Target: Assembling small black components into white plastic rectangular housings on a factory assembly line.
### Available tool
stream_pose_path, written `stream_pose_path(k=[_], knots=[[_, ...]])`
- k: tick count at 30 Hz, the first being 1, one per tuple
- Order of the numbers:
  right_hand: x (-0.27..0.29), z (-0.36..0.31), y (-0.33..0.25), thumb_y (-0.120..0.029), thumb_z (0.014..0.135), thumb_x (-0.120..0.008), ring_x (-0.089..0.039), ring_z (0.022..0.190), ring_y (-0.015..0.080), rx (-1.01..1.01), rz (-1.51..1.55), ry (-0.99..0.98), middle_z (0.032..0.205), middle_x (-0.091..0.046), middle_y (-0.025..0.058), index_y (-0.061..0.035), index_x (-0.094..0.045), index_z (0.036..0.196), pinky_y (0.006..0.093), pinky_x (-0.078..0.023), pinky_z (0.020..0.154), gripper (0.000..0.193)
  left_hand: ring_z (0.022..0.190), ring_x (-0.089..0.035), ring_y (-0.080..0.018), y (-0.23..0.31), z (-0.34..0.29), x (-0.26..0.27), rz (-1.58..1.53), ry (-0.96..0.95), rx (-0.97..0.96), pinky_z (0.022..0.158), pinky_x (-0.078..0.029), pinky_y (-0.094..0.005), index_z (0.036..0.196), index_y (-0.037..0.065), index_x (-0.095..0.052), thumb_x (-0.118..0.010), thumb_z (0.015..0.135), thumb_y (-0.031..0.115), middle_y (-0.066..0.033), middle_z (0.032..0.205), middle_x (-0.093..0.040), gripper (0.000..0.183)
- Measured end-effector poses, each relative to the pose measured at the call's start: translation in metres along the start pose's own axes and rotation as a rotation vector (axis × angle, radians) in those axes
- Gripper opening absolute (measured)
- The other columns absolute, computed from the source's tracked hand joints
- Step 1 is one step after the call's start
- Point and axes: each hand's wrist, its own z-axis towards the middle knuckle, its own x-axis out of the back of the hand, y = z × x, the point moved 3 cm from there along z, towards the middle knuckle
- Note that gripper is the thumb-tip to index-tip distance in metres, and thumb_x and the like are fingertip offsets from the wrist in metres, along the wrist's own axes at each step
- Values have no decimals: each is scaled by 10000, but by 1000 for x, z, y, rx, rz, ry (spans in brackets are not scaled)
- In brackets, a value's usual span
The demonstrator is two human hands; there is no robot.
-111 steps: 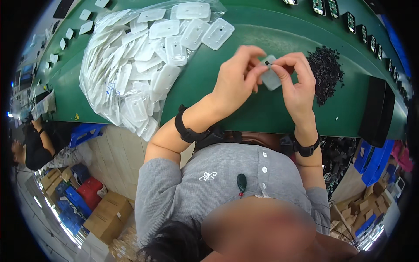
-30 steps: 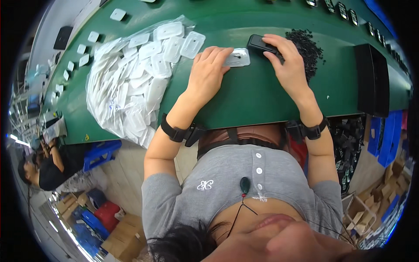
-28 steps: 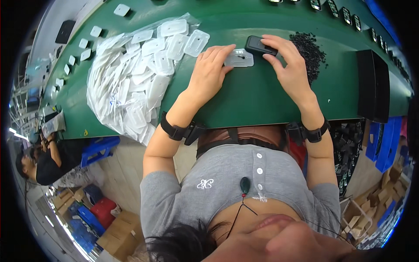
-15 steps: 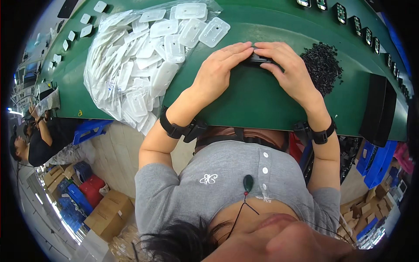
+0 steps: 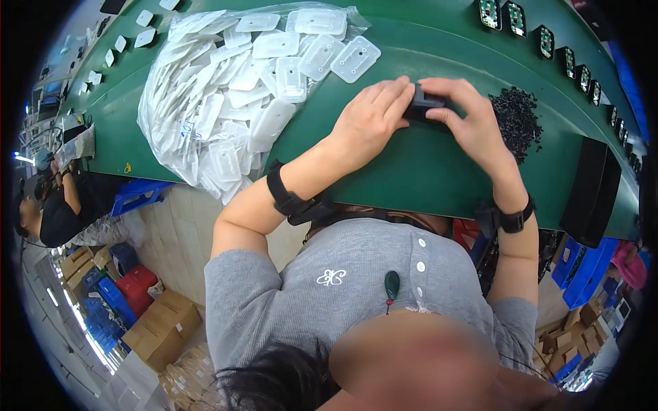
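Note:
A small black plastic case [image 5: 426,103] is held just above the green table, between both of my hands. My left hand [image 5: 373,116] presses against its left side with the fingers together. From the right, my right hand [image 5: 471,118] pinches the case between thumb and fingers. Beside my right hand lies a heap of tiny black parts [image 5: 515,123]. To the left of my hands, a clear plastic bag [image 5: 161,147] spills out white plastic plates [image 5: 277,45] with rounded corners. What is inside the case is hidden.
Black cases with green circuit boards [image 5: 546,42] stand in a row along the far right. A tall black bin [image 5: 593,192] sits at the table's right edge. Small white pieces [image 5: 144,37] lie at the far left. Beyond the left end, another person [image 5: 55,205] works.
The black case has been tilted up, so more of it shows between my hands. Both hands have shifted slightly relative to the table, and my left palm has turned more against the case.

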Motion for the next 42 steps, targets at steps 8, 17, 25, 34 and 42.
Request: stream_pose_path(k=[8, 17, 25, 34, 42], knots=[[-14, 1, 4, -105, 883, -699, -532, 1161, 186, -462, 1011, 166, 1285, -541, 137, -3, -420, 1328, 310, -413, 1011, 535, 877, -665, -220, -23, 18, -2, -801, -116, 717, 778, -525, -320, 1128, -21, -630, -705, 868, 166, -145, 968, -694, 329], [29, 102, 81, -136, 909, -646, -616, 942, 145, -247, 252, 172, 1006, -655, 49, -48, -635, 1082, 286, -483, 861, 195, 815, -607, -211, -39, 14, 25, -167, 200, 334, 743, -491, -308, 1139, 17, -629, -654, 865, 44, -99, 987, -640, 276], [54, 154, 126, -140, 853, -673, -628, 840, 246, -331, -77, -106, 932, -658, 137, -4, -602, 1035, 353, -502, 763, 238, 989, -527, -286, -50, 19, 31, 290, 111, 301, 824, -458, -388, 1145, 9, -605, -727, 777, 112, -89, 1080, -591, 401], [31, 179, 137, -156, 841, -685, -643, 824, 256, -169, -69, 39, 905, -671, 165, 28, -614, 1009, 353, -504, 741, 259, 912, -573, -301, -53, 22, 33, 503, -222, 406, 762, -486, -388, 1251, 9, -550, -732, 786, 156, -127, 969, -539, 520], [87, 26, 42, -178, 841, -676, -599, 842, 274, -148, -436, 156, 853, -615, 70, -76, -642, 906, 353, -481, 719, 126, 914, -591, -365, -47, 30, 43, 295, -221, 365, 755, -499, -406, 1146, 2, -539, -750, 778, 120, -176, 1008, -576, 441]])
